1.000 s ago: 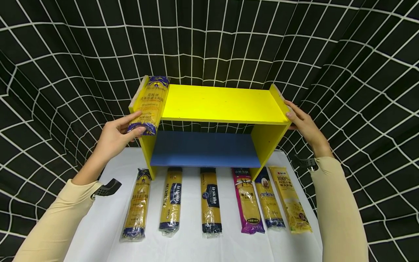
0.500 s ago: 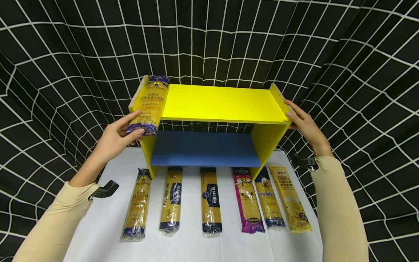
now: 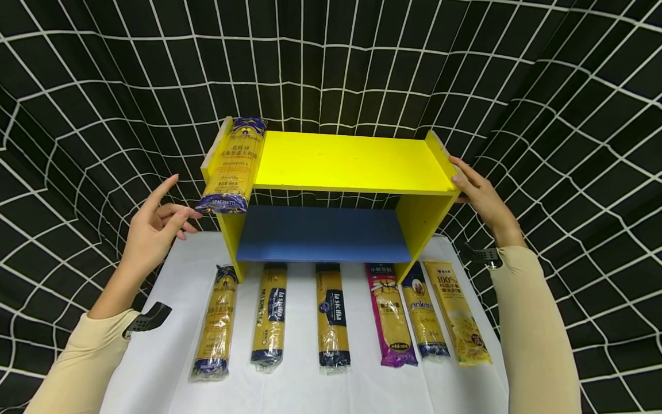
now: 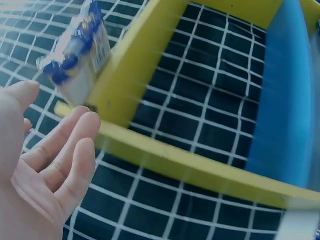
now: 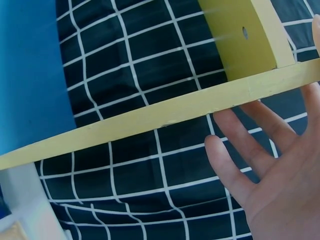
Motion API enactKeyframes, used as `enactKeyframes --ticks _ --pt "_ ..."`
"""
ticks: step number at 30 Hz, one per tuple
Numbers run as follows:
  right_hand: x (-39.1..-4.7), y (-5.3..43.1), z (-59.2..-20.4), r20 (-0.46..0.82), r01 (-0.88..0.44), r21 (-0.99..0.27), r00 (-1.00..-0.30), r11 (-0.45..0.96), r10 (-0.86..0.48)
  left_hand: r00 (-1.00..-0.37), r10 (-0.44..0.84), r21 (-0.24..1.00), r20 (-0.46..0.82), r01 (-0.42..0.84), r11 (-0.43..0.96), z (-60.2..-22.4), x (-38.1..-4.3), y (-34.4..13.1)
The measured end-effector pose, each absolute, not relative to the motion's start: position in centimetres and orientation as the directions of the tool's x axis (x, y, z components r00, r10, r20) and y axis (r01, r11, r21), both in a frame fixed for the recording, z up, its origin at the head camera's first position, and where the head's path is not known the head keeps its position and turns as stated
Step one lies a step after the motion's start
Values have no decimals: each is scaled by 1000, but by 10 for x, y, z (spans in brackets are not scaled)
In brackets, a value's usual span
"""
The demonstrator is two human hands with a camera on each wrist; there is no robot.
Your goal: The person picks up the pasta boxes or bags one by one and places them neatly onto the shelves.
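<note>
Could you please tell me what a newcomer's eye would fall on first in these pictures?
Probably the bright yellow top of the shelf unit, central in the head view. Next, perhaps, the spaghetti pack at its left end, with the left hand close by. Nearer the viewer, six more pasta packs lie on the white table.

Shelf unit [image 3: 426,224], standing on a white-covered table [image 3: 377,397], its side panel touched by the fingers of the right hand [image 3: 488,201]. Top board [image 3: 341,164]: one spaghetti packet [image 3: 235,164], just beside the fingers of the left hand [image 3: 149,233], near end overhanging. Table, below both hands' fingers, from the left hand's side: blue-ended packet [image 3: 213,328], first la sicilia packet [image 3: 269,316], second la sicilia packet [image 3: 333,316], magenta-edged packet [image 3: 391,316], blue-and-gold packet [image 3: 425,316], yellow packet [image 3: 457,313].
</note>
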State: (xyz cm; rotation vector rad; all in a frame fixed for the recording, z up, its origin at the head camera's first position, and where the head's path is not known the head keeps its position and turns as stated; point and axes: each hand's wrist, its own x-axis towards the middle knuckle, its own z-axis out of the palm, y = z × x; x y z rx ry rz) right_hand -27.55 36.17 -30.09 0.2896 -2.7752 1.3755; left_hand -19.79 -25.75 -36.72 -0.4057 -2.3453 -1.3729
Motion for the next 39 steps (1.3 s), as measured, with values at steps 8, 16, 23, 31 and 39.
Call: enactKeyframes --ticks 8,16,23,31,39 --pt "-273 360 -299 100 -167 -784 -985 598 -143 -919 58 776 390 363 515 -420 -196 -279" --pt "-275 361 -299 98 -160 -784 -986 600 -136 -980 53 785 194 187 590 -486 -196 -288" --pt "-276 361 -299 94 -155 -787 -987 598 -132 -996 37 749 77 82 658 -540 -193 -291" --pt "-274 359 -298 84 -144 -791 -988 595 -128 -999 43 660 -6 29 751 -588 -182 -288" --pt "-288 373 -313 97 -153 -784 -987 602 -124 -996 48 634 -80 -14 773 -607 -175 -284"
